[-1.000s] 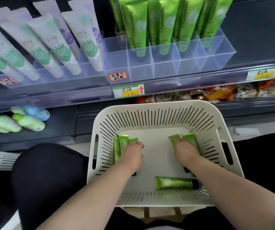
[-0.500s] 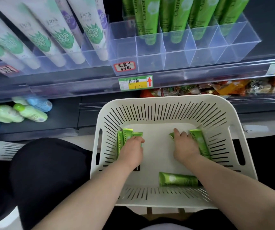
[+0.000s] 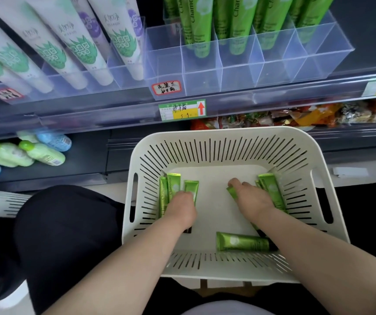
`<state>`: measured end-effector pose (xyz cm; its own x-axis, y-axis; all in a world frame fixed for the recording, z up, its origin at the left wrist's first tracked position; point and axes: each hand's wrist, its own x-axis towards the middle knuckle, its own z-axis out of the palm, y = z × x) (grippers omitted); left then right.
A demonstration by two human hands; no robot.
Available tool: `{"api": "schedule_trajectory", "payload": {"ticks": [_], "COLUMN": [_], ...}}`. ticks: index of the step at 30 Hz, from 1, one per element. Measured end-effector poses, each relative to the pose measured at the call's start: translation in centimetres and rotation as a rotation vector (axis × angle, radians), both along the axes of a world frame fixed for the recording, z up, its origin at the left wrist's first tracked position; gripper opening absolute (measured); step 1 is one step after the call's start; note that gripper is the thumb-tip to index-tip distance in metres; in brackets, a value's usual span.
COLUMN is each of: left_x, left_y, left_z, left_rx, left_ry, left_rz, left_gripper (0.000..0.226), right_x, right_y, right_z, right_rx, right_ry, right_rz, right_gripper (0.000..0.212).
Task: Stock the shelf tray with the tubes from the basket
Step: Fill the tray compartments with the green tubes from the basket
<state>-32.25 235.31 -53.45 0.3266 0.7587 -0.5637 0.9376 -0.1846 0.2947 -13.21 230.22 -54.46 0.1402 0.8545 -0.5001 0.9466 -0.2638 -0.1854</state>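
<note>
A cream slotted basket (image 3: 223,133) sits in front of me with green tubes in it. My left hand (image 3: 180,206) lies over three green tubes (image 3: 171,187) at the basket's left, its fingers curled down around them. On the right side, my right hand (image 3: 251,198) grips several green tubes (image 3: 270,186), and one tube end sticks out by the fingertips. One green tube (image 3: 241,241) lies alone near the basket's front. Above, the clear divided shelf tray (image 3: 239,73) holds upright green tubes (image 3: 199,23) in its back cells.
White tubes (image 3: 53,48) with green and purple prints fill the clear tray to the left. Price tags (image 3: 182,109) hang on the shelf edge. Green and blue bottles (image 3: 39,152) lie on the lower left shelf, snack packets (image 3: 296,117) on the lower right. My dark-clothed knee (image 3: 64,235) is left of the basket.
The view has drawn closer to the shelf and basket. My right hand has gathered its tubes and shifted slightly toward the basket's middle; my left hand stays on its three tubes.
</note>
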Motion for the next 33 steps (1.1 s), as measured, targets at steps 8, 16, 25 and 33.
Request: {"api": "schedule_trajectory", "payload": {"ticks": [8, 16, 25, 33], "left_x": [2.0, 3.7, 3.1, 1.4], "left_y": [1.6, 1.5, 2.2, 2.0], "left_z": [0.1, -0.5, 1.6, 6.5], "left_rx": [0.121, 0.13, 0.159, 0.391], "left_ry": [-0.015, 0.023, -0.161, -0.42], "left_rz": [0.009, -0.008, 0.113, 0.095], "left_gripper": [0.035, 0.053, 0.022, 0.02], "right_x": [0.2, -0.1, -0.6, -0.7], "right_y": [1.0, 1.1, 1.3, 0.2], "right_z": [2.6, 3.9, 5.3, 9.8], "right_rx": [0.192, 0.302, 0.347, 0.507], "right_ry": [0.138, 0.106, 0.132, 0.098], "right_rz": [-0.1, -0.012, -0.036, -0.053], "right_gripper": [0.044, 0.044, 0.036, 0.036]}}
